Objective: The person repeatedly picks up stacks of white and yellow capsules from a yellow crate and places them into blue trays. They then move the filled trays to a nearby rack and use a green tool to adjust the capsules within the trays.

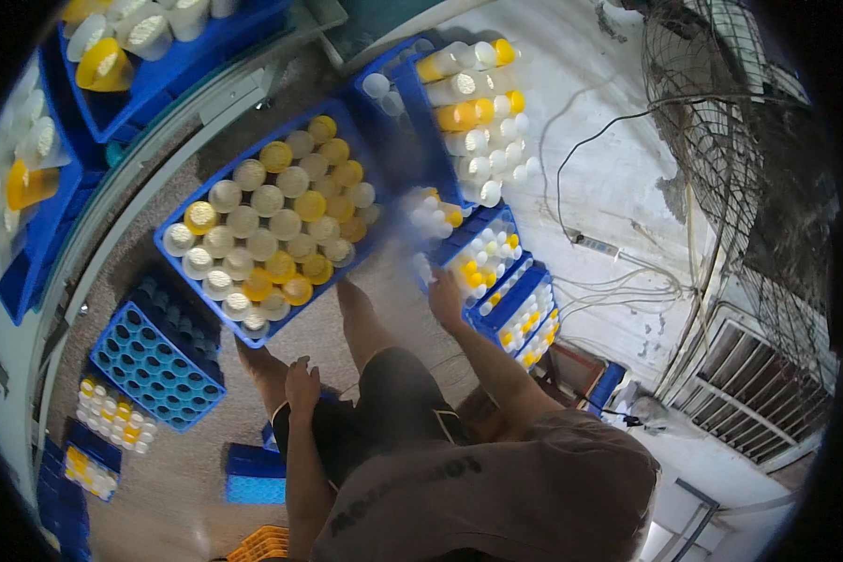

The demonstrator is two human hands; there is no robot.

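My left hand [302, 386] hangs over my left thigh, holding nothing, with its fingers loosely apart. My right hand [444, 294] reaches out to the right, beside a blue crate [482, 321] of white and yellow cups. A whitish blur at its fingertips hides whether anything is gripped. In front of my legs, a large blue crate [199, 302] holds several rows of upright round cups [285, 223], translucent white or yellow. Many cups contain pale grainy stuff. Beyond my right hand lies a blurred cluster of white and yellow cups [433, 214].
More cups [480, 112] lie stacked on their sides along the white wall [590, 122]. At left stand a blue crate with a holed insert [157, 361] and a stack of cups [117, 417]. A curved metal rail [159, 169] borders raised blue crates [159, 70]. Cables [628, 276] hang on the right.
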